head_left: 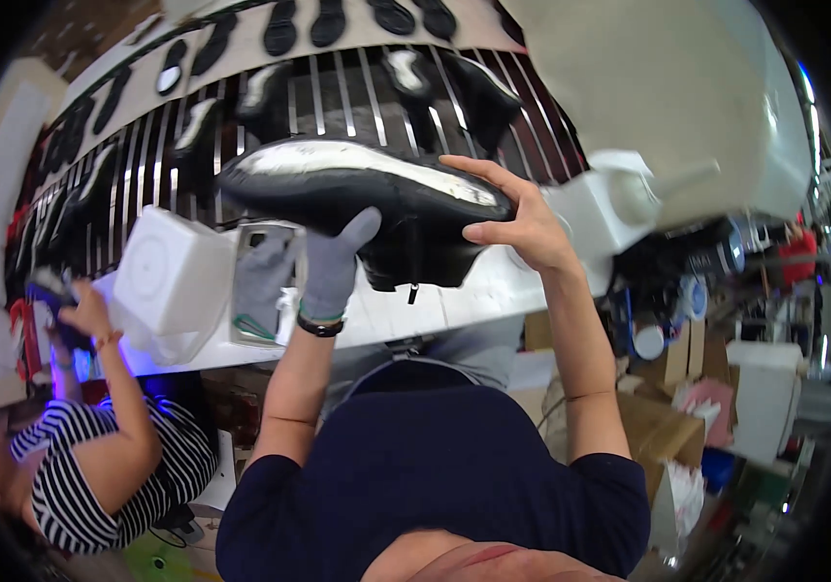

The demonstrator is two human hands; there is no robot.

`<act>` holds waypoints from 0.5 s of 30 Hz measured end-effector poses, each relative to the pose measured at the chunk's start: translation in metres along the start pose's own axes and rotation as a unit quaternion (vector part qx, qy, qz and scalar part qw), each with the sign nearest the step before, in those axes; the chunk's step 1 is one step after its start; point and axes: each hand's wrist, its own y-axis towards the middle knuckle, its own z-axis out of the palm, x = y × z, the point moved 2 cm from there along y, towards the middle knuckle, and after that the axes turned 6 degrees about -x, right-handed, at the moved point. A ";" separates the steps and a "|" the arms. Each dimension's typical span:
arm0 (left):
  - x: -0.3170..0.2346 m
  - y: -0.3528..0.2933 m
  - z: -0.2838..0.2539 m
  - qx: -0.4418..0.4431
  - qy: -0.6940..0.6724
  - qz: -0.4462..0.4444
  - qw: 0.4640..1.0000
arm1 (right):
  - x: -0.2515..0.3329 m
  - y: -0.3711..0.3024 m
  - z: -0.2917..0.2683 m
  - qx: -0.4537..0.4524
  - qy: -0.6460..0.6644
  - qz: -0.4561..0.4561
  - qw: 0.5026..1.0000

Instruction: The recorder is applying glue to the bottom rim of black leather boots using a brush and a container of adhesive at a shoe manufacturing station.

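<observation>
A black boot without an outsole is held upside down in front of me, a white coating along its bottom face. Its shaft hangs downward, with what looks like a zip pull at the lower edge. My left hand, in a grey glove, grips the boot from below, thumb up against its side. My bare right hand closes round the end at the right, fingers on top and thumb on the near side. Behind it, more black boots with white bottoms, such as one boot, rest on the slatted conveyor.
Black soles line the shelf beyond the conveyor. A white plastic container and a tray with grey gloves are at left. A white container stands at right. A co-worker in stripes handles a dark item. Cardboard boxes lie right.
</observation>
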 end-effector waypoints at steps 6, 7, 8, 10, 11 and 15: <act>0.040 -0.039 -0.001 -0.094 0.157 0.155 0.971 | -0.046 -0.095 -0.066 -0.361 -0.493 0.067 0.789; 0.051 -0.042 -0.007 -0.120 0.167 0.165 0.965 | -0.056 -0.104 -0.067 -0.350 -0.518 0.053 0.778; 0.059 -0.046 -0.013 -0.123 0.250 0.197 0.940 | -0.068 -0.112 -0.066 -0.350 -0.539 0.083 0.762; 0.073 -0.047 -0.027 -0.091 0.409 0.287 0.862 | -0.084 -0.125 -0.067 -0.348 -0.547 0.148 0.747; 0.078 -0.050 -0.034 -0.068 0.436 0.324 0.837 | -0.088 -0.127 -0.068 -0.350 -0.534 0.179 0.749; 0.095 -0.065 -0.056 -0.071 0.465 0.262 0.842 | -0.088 -0.129 -0.066 -0.373 -0.519 0.192 0.745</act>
